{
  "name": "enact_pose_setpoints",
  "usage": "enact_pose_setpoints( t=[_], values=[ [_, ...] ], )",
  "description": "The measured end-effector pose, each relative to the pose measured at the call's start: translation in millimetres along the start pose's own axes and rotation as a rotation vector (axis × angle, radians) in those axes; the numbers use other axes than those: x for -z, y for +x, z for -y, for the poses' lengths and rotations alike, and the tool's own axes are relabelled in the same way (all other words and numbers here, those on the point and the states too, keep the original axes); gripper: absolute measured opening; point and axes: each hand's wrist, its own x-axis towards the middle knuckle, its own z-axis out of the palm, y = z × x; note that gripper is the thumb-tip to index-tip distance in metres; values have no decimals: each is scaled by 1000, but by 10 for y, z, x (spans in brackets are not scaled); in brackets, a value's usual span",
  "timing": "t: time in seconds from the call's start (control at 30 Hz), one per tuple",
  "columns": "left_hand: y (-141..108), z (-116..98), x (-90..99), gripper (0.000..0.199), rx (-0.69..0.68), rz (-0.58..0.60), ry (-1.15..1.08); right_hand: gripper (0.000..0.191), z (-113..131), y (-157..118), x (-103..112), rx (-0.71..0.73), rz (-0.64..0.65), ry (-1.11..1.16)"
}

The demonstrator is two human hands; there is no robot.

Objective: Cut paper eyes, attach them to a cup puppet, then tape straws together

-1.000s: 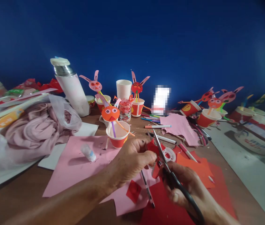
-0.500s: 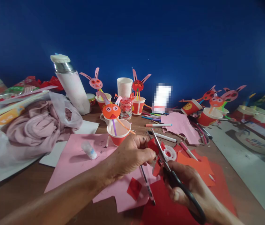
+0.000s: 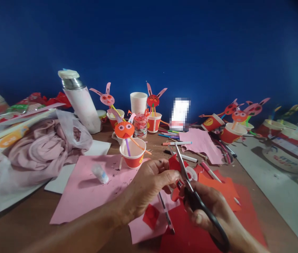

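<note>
Head view, with the blades of the scissors (image 3: 194,198) as the middle of the clock: a small piece of red paper (image 3: 174,162) is between nine and ten o'clock, right up by the blades. The left hand (image 3: 153,181), between eight and nine, pinches it with thumb and finger. The right hand (image 3: 214,207), between four and five, is wrapped around the black handles, but I cannot tell which fingers go in the holes. The tips point to eleven. The blades look nearly together, and I cannot tell if they are biting the paper.

To cut well, I would squeeze slowly and take little snips. Let the left hand turn the paper and let the scissors stay quiet, so the edge comes out smooth. The left thumb is very near the blades, so I would slide it back toward nine before each snip. Thin paper can flop, so pinch close to the cut but not in its way.

Watch the plastic ring (image 3: 192,173) near four, just beside the blades, and the white marker (image 3: 191,158) near one, because the scissors could bump them. A pen (image 3: 166,213) lies at seven and a big red sheet (image 3: 183,228) at six, so keep the cut up above them
</note>
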Motion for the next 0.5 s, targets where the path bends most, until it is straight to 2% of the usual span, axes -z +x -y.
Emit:
enact_pose_setpoints(
  t=[0.23,0.5],
  values=[
    [-20,-10,-17,8,-6,-35,-2,51,3,-15,-27,-18,1,13],
    [-2,-14,0,7,-2,-24,-12,49,5,-26,-28,-24,15,-18]
  ],
)
